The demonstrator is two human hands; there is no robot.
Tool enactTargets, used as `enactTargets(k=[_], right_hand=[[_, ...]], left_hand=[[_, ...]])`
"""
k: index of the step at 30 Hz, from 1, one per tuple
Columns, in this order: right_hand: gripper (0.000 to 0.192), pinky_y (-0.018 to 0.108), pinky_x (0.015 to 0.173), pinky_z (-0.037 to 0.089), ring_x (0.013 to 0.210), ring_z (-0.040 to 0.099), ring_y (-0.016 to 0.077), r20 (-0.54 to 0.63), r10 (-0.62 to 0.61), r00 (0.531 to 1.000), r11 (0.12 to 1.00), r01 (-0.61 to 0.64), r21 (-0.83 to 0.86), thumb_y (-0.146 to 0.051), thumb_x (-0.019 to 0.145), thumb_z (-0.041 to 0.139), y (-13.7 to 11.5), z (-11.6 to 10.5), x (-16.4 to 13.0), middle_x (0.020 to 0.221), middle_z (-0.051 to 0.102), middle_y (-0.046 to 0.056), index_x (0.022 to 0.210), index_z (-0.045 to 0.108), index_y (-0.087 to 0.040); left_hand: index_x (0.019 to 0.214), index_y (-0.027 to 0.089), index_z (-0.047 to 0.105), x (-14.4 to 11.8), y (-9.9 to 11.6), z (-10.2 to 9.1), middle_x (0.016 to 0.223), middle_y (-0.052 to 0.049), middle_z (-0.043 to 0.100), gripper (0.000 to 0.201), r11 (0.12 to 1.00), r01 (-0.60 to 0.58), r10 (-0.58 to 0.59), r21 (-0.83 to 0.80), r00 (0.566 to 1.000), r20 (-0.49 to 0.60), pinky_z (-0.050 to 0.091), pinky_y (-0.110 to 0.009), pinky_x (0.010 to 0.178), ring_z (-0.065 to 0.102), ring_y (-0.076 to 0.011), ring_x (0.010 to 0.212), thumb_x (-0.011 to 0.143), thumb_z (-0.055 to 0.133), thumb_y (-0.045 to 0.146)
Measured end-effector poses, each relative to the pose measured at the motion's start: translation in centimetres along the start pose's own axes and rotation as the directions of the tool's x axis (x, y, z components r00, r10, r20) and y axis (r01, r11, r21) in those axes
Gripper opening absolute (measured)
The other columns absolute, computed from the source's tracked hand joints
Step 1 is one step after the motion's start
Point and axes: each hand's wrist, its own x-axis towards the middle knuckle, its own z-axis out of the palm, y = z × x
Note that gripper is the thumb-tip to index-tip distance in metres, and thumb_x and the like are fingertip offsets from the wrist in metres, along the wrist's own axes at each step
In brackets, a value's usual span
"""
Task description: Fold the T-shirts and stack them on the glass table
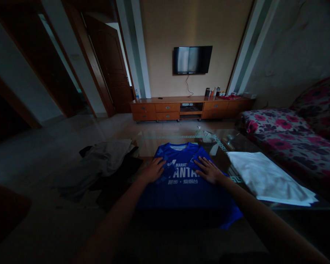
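A blue T-shirt (181, 194) with white lettering lies spread on the glass table, its collar pointing away from me. Flat on the shirt's left side rests my left hand (154, 169), fingers stretched out. My right hand (209, 170) presses on the right side near the lettering, its fingers spread. Both sleeves appear folded inward over the front. Part of the shirt hangs loose beyond my right forearm. The lower end toward me is dark and hard to make out.
To the right, a folded white cloth (269, 178) lies on the glass table (151, 145). Grey and black clothes (107, 157) are heaped at the left. A flowered sofa (280, 124) stands at the right, a low wooden cabinet (167, 108) beneath a television (192, 60) ahead.
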Motion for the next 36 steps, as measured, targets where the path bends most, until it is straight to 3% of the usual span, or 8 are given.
enactTargets(k=[8,15,18,21,26,30,33,36], right_hand=[[0.062,0.057,0.125,0.014,0.157,0.011,0.0289,0.011,0.084,0.996,0.994,-0.083,-0.075,-0.064,0.103,0.024,0.7,0.4,0.2,0.171,0.013,0.001,0.161,0.025,-0.041],[0.067,0.056,0.125,0.013,0.157,0.015,0.0289,-0.016,0.079,0.997,0.995,-0.080,-0.052,-0.068,0.101,0.025,0.7,0.1,0.4,0.171,0.016,0.004,0.161,0.027,-0.039],[0.068,0.053,0.126,0.014,0.157,0.014,0.0275,-0.076,0.095,0.993,0.995,-0.096,-0.017,-0.065,0.102,0.022,0.8,-0.3,1.4,0.171,0.017,0.006,0.162,0.026,-0.033],[0.071,0.051,0.126,0.015,0.157,0.009,0.0286,-0.084,0.115,0.990,0.993,-0.116,-0.012,-0.065,0.102,0.023,0.7,0.1,2.3,0.171,0.013,0.007,0.163,0.024,-0.030],[0.070,0.057,0.122,0.021,0.156,0.017,0.0332,-0.004,0.114,0.993,0.993,-0.114,-0.024,-0.069,0.100,0.027,0.0,0.5,2.8,0.170,0.019,0.006,0.161,0.029,-0.036],[0.072,0.057,0.118,0.028,0.151,0.028,0.0332,-0.053,0.151,0.987,0.988,-0.152,-0.012,-0.069,0.099,0.024,0.6,-0.3,4.5,0.168,0.026,0.009,0.160,0.033,-0.031],[0.081,0.049,0.125,0.018,0.157,0.012,0.0301,-0.091,0.224,0.970,0.972,-0.229,-0.048,-0.068,0.100,0.021,1.7,-0.3,6.8,0.171,0.013,0.013,0.163,0.026,-0.018],[0.092,0.044,0.127,0.008,0.158,0.001,0.0277,-0.039,0.279,0.960,0.957,-0.281,-0.077,-0.074,0.096,0.019,2.9,0.4,8.7,0.172,0.003,0.013,0.165,0.015,-0.012]], left_hand=[[0.161,0.034,0.029,-1.0,0.0,1.6,0.170,-0.004,0.018,0.069,0.999,0.046,-0.047,0.029,0.997,0.064,0.018,-0.050,0.125,0.017,-0.0290,0.156,0.100,0.032,0.067],[0.157,0.037,0.037,0.0,0.1,0.6,0.168,-0.004,0.027,0.071,0.998,0.062,-0.065,0.033,0.994,0.093,0.025,-0.051,0.121,0.027,-0.0327,0.152,0.096,0.038,0.072],[0.151,0.032,0.048,1.6,-0.2,0.4,0.160,-0.007,0.041,0.062,0.994,0.103,-0.103,0.036,0.995,0.003,0.033,-0.047,0.118,0.042,-0.0295,0.144,0.101,0.030,0.064],[0.155,0.020,0.041,3.3,-0.7,1.2,0.163,-0.011,0.037,0.064,0.979,0.184,-0.173,0.085,0.977,-0.123,0.030,-0.044,0.119,0.037,-0.0288,0.147,0.103,0.028,0.055],[0.158,0.017,0.033,4.9,-1.5,2.8,0.165,-0.013,0.032,0.072,0.952,0.276,-0.274,0.133,0.961,-0.034,0.023,-0.050,0.122,0.027,-0.0306,0.153,0.101,0.029,0.060],[0.154,0.014,0.041,6.1,-2.0,2.7,0.163,-0.015,0.037,0.071,0.934,0.315,-0.301,0.170,0.948,-0.102,0.023,-0.048,0.121,0.033,-0.0308,0.149,0.101,0.028,0.059],[0.156,0.010,0.036,7.0,-2.5,2.8,0.166,-0.016,0.029,0.074,0.927,0.332,-0.310,0.177,0.941,-0.137,0.019,-0.046,0.124,0.025,-0.0299,0.153,0.101,0.028,0.059],[0.158,0.010,0.031,7.5,-3.3,3.1,0.167,-0.015,0.025,0.079,0.921,0.356,-0.351,0.158,0.935,-0.055,0.017,-0.048,0.124,0.023,-0.0305,0.154,0.099,0.029,0.063]])
